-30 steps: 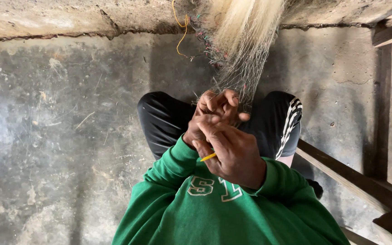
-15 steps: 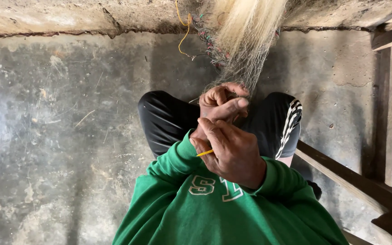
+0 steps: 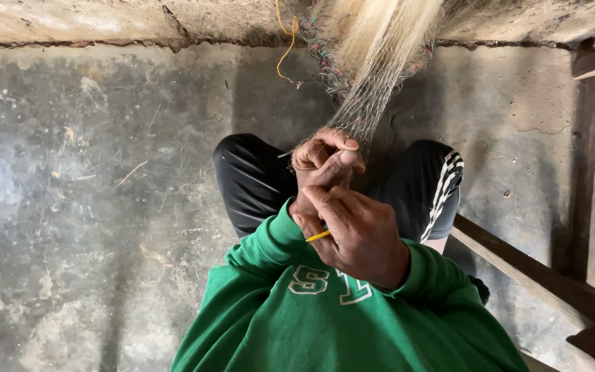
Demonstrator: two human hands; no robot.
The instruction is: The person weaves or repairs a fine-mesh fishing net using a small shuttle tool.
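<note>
We have our left hand (image 3: pixel 321 162) curled shut around the gathered fishing net (image 3: pixel 370 83), pulling it taut from the bundle above our knees so the mesh stays stretched for working. Our right hand (image 3: pixel 359 234), nearer the chest, closes on one thin yellow netting needle (image 3: pixel 317 236), probably pinched between thumb and fingers. One yellow cord (image 3: pixel 285 41) dangles beside the net over the concrete floor (image 3: pixel 105 172).
</note>
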